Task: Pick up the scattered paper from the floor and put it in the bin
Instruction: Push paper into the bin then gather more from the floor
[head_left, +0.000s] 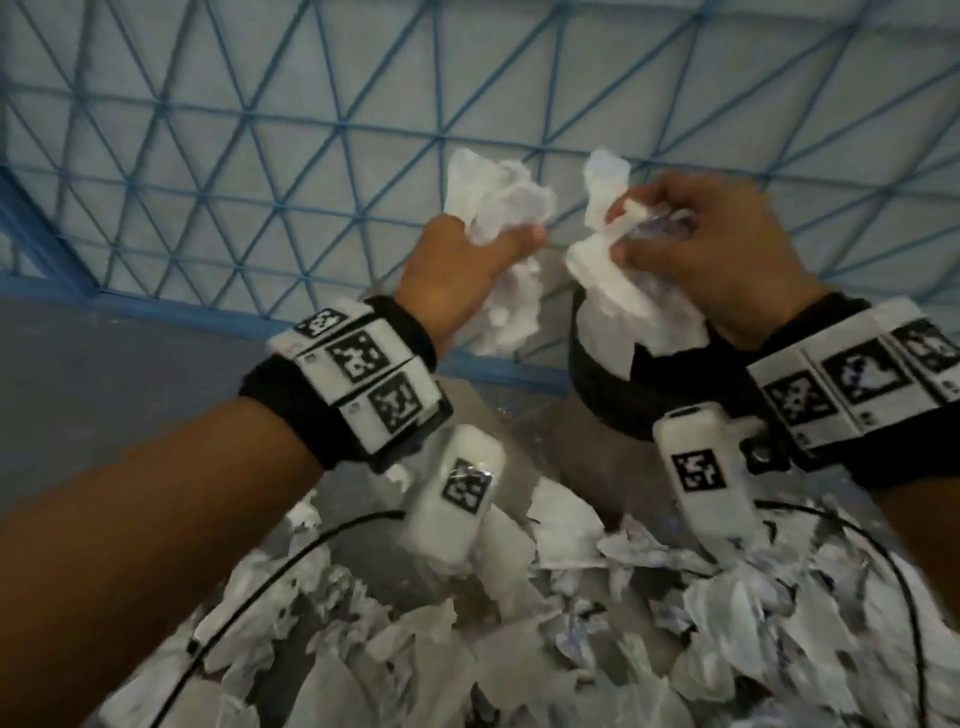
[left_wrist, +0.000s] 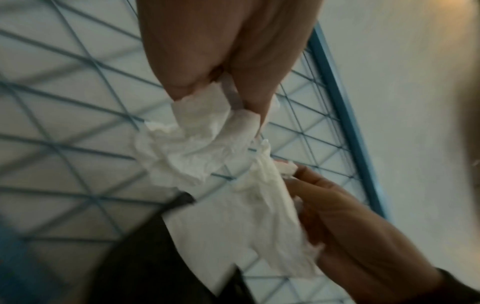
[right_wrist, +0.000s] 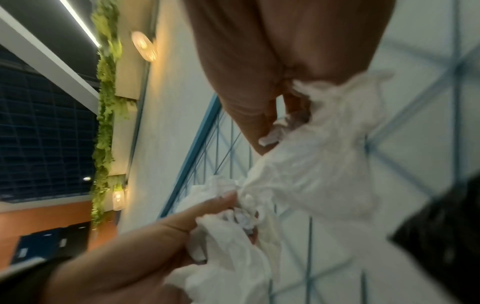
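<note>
White crumpled paper (head_left: 498, 208) is clenched in the raised left hand (head_left: 452, 280); right hand (head_left: 727, 260) grips another wad (head_left: 618, 280) above the black bin (head_left: 608, 384).

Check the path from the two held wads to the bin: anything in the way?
Nothing visible blocks it. The left hand grips one crumpled paper wad and the right hand grips another wad, which hangs right above the black bin. The left wad is beside the bin, with only open air between.
</note>
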